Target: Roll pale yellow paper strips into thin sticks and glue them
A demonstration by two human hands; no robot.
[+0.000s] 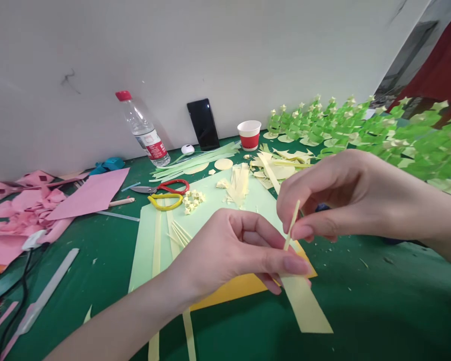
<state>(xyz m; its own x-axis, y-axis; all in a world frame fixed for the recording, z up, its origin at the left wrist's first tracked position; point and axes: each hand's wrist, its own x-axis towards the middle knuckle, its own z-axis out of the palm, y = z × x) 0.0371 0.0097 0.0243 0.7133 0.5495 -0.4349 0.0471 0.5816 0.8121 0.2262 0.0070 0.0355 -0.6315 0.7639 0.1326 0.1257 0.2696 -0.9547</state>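
Observation:
My left hand (244,250) pinches a pale yellow paper piece (308,306), whose wide end hangs down below the thumb. From the top of that grip a narrow pale strip (292,224) sticks up, and my right hand (330,195) holds it between thumb and fingertips. Whether strip and wide piece are one paper is hidden by my left fingers. Beneath the hands lies a light green sheet (146,250) over a yellow-orange sheet (233,293). Small folded paper stars (193,201) and thin rolled strips (180,233) rest on the green sheet, beside long pale strips (156,250).
Scissors (165,193), a tilted bottle (148,133), a black phone (203,124) and a red-white cup (249,135) stand or lie farther back. Pink papers (90,195) cover the left side; green paper plants with star tops (342,125) fill the back right.

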